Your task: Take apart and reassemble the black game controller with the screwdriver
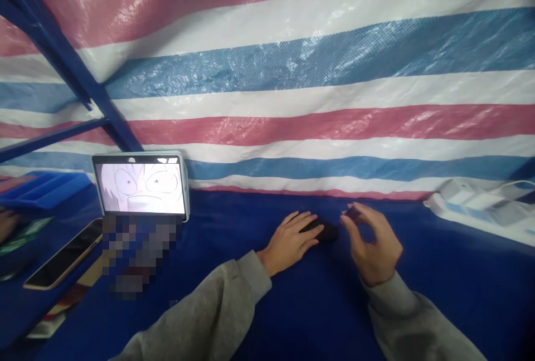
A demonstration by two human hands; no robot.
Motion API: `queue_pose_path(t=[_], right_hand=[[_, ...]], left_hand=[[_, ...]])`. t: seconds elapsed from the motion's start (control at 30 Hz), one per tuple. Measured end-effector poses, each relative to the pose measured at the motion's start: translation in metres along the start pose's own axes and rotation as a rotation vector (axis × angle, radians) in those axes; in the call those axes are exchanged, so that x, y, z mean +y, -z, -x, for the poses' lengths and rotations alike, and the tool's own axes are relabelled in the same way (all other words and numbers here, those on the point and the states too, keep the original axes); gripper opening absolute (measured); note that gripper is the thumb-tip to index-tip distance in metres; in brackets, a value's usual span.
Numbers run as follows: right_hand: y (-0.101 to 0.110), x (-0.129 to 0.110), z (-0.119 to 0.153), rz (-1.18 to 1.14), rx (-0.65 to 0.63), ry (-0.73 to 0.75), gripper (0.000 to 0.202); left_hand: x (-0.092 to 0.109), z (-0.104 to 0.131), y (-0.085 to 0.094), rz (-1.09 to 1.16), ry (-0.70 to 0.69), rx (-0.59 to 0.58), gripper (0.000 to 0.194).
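Observation:
My left hand (pixel 292 241) lies with its fingers stretched out and slightly spread, the fingertips resting on a rounded black object (pixel 330 231) on the blue tabletop. Those fingers cover part of the black object, so its kind is not clear. Just to the right, my right hand (pixel 376 244) is raised a little, thumb and fingers pinched on a small dark reddish piece (pixel 353 212). That piece is too small and too shaded to name. A gap separates it from the black object.
A tablet (pixel 142 185) showing a cartoon stands at the left back. Near it lie a phone (pixel 67 255) and a blue tray (pixel 50 188). A white power strip (pixel 480 213) with plugs is at right. Striped sheeting (pixel 292 121) hangs behind. Another person's hand (pixel 6 224) shows at the left edge.

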State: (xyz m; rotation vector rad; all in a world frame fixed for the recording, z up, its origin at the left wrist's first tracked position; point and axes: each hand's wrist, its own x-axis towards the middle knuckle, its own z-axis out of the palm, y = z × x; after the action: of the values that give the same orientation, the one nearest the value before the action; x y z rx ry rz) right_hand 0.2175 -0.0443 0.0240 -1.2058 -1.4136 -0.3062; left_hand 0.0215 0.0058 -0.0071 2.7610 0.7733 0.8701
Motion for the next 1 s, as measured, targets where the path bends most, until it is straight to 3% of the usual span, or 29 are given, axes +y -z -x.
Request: queue_pose_path(t=[0.13, 0.33, 0.43, 0.53, 0.73, 1.0], right_hand=[[0.0002, -0.0001, -0.0023, 0.025, -0.012, 0.064, 0.031], [-0.0015, 0.0002, -0.0018, 0.023, 0.027, -0.023, 0.034], [-0.0002, -0.0003, -0.0027, 0.053, 0.021, 0.031, 0.028], [0.0001, -0.0015, -0.0047, 0.041, -0.005, 0.066, 0.035], [-0.0019, -0.0016, -0.0072, 0.078, 0.061, 0.185, 0.049], [-0.0036, 0.0036, -0.0003, -0.008, 0.021, 0.065, 0.043]], left_hand=[[-0.0011, 0.0001, -0.0015, -0.012, -0.005, 0.009, 0.034], [-0.0016, -0.0013, -0.0022, -0.023, -0.009, 0.011, 0.034], [-0.0010, -0.0017, -0.0007, -0.027, -0.012, 0.008, 0.034], [-0.0009, -0.0018, 0.0000, -0.031, -0.012, 0.011, 0.034], [-0.0012, -0.0018, -0.0008, -0.058, -0.023, 0.001, 0.036], [0.0006, -0.0031, 0.0021, -0.081, -0.010, -0.003, 0.034]])
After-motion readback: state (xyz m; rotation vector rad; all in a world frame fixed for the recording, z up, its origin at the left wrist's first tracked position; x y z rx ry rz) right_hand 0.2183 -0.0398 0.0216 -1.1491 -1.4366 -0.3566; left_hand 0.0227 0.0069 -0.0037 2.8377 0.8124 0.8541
